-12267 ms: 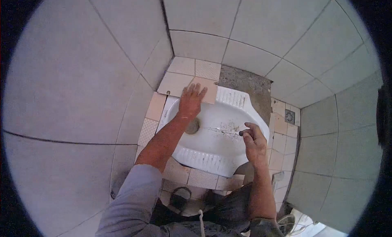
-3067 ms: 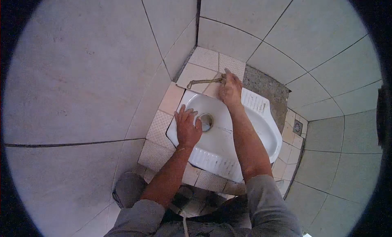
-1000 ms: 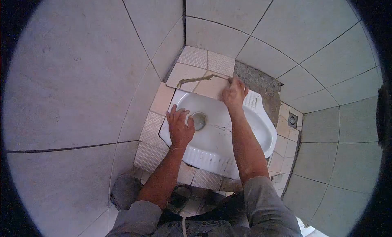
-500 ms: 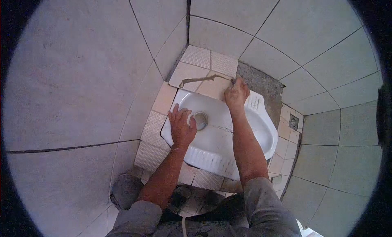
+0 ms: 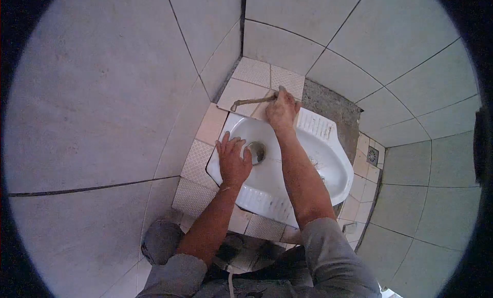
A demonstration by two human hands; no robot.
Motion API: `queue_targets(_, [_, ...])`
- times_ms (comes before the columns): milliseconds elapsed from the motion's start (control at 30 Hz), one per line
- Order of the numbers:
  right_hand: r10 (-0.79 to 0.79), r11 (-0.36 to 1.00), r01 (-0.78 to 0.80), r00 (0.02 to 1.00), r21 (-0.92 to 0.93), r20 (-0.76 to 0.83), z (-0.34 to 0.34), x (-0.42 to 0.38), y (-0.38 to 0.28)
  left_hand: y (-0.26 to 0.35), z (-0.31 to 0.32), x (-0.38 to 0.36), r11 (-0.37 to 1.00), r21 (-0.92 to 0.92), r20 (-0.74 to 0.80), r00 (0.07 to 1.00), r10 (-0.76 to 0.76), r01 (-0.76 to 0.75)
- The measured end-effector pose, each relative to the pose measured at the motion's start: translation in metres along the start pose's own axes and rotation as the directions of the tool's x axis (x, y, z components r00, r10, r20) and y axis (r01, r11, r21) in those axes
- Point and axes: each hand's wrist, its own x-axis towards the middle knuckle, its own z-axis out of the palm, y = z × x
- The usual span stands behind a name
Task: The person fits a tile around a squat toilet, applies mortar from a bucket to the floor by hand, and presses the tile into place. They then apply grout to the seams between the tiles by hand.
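Note:
A white squat toilet pan (image 5: 269, 172) is set among floor tiles. My left hand (image 5: 234, 162) rests on its left part with fingers spread, beside the round drain hole (image 5: 257, 152). Beyond the pan's far edge, my right hand (image 5: 283, 109) is closed at the right end of a brown, stick-like strip (image 5: 251, 101). That strip lies across the pale tiles (image 5: 241, 92); its left end is bent. My right fingers hide its other end.
Bare rough grey mortar (image 5: 331, 105) shows right of the far tiles. A square floor drain (image 5: 373, 155) sits at the right. Tiled walls (image 5: 102, 92) stand close on the left, far and right sides.
My right hand has moved left along the far tiles, from the strip's right end area onto the strip. My left hand stays on the pan. The view has shifted slightly.

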Motion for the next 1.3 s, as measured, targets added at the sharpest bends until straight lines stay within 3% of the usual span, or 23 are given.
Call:
queue_targets(67, [0.051,0.996,-0.044,0.994,-0.073,0.100,0.001,0.003,-0.003,0.000,0.001,-0.001,0.999,-0.035,-0.034,0.999,0.005,-0.006])
queue_targets(300, [0.038,0.989,-0.022,0.994,-0.149,0.106,-0.013,-0.004,-0.007,-0.004,0.003,-0.003,0.999,-0.045,-0.043,0.999,0.029,-0.031])
queue_targets(400, [0.033,0.997,-0.025,0.994,-0.071,0.105,-0.017,-0.011,-0.011,-0.003,0.002,-0.002,0.998,-0.048,-0.059,0.998,0.034,-0.037])
queue_targets(467, [-0.119,0.991,0.120,0.993,-0.060,0.021,-0.010,-0.016,-0.010,-0.002,0.000,-0.002,0.999,-0.050,-0.041,0.999,0.018,-0.020])
queue_targets(567, [-0.161,0.986,0.161,0.987,-0.038,0.013,-0.001,-0.020,-0.016,-0.004,0.003,-0.003,0.998,-0.062,-0.065,0.997,0.029,-0.033])
queue_targets(700, [-0.171,0.985,0.170,0.983,0.018,0.068,0.000,-0.028,-0.039,-0.006,0.004,-0.002,0.998,-0.054,-0.040,0.999,0.017,-0.019])
queue_targets(1000, [-0.252,0.966,0.250,0.968,0.063,0.023,0.018,-0.041,-0.071,-0.008,0.005,-0.003,0.997,-0.076,-0.022,1.000,-0.003,0.001])
queue_targets(1067, [-0.238,0.971,0.235,0.966,0.033,0.104,0.008,-0.042,-0.081,-0.009,0.006,-0.004,1.000,-0.013,0.025,1.000,0.004,-0.004])
queue_targets(1200, [-0.346,0.929,0.341,0.938,0.144,0.012,0.015,-0.049,-0.074,-0.002,0.001,0.000,0.999,-0.033,0.036,0.999,-0.024,0.025])
queue_targets(1300, [-0.358,0.926,0.346,0.932,0.153,0.062,0.004,-0.056,-0.079,0.002,-0.002,0.001,0.998,-0.062,-0.043,0.999,0.020,-0.022])
